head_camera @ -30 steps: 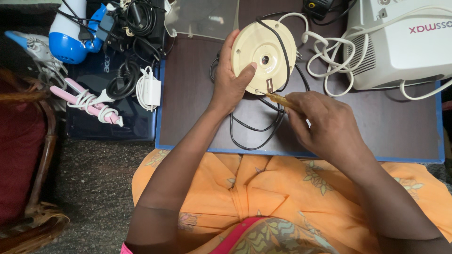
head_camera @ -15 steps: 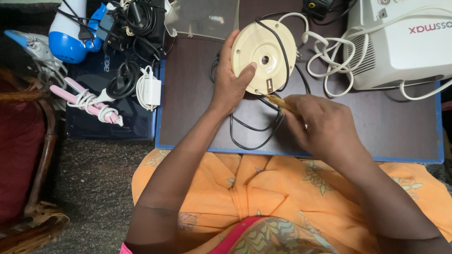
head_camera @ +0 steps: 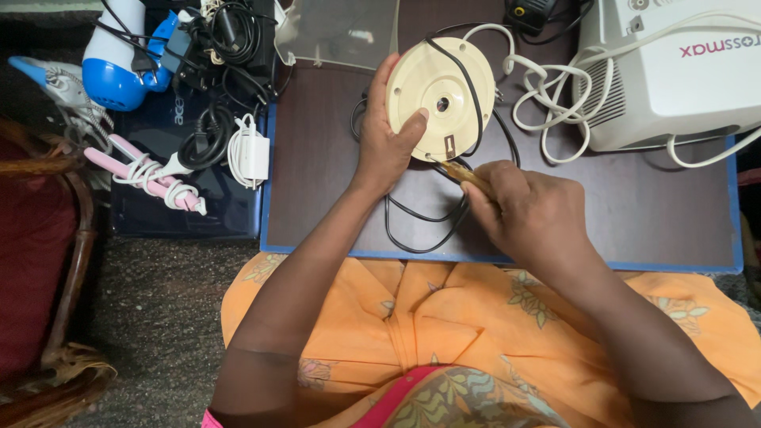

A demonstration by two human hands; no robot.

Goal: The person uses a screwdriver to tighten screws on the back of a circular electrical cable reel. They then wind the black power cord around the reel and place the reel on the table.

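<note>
My left hand point(head_camera: 387, 141) grips a round cream-coloured appliance base point(head_camera: 440, 91), tilted up off the dark brown board point(head_camera: 618, 210), with the thumb pressed on its face. A black cord point(head_camera: 424, 218) runs across the base and loops on the board below. A screwdriver with a yellowish handle point(head_camera: 464, 173) is in my right hand point(head_camera: 529, 212); its tip touches the lower edge of the base near a small slot.
A white machine point(head_camera: 674, 71) with a coiled white tube point(head_camera: 543, 87) stands at the top right. A clear plastic cover point(head_camera: 341, 32) lies at the top. To the left are a blue-white hair dryer point(head_camera: 119, 55), tangled black cables point(head_camera: 226, 32), a white charger point(head_camera: 252, 152) and a pink straightener point(head_camera: 151, 174).
The screwdriver tip stays at the base's lower edge. My right hand has shifted slightly. The left hand keeps the same grip.
</note>
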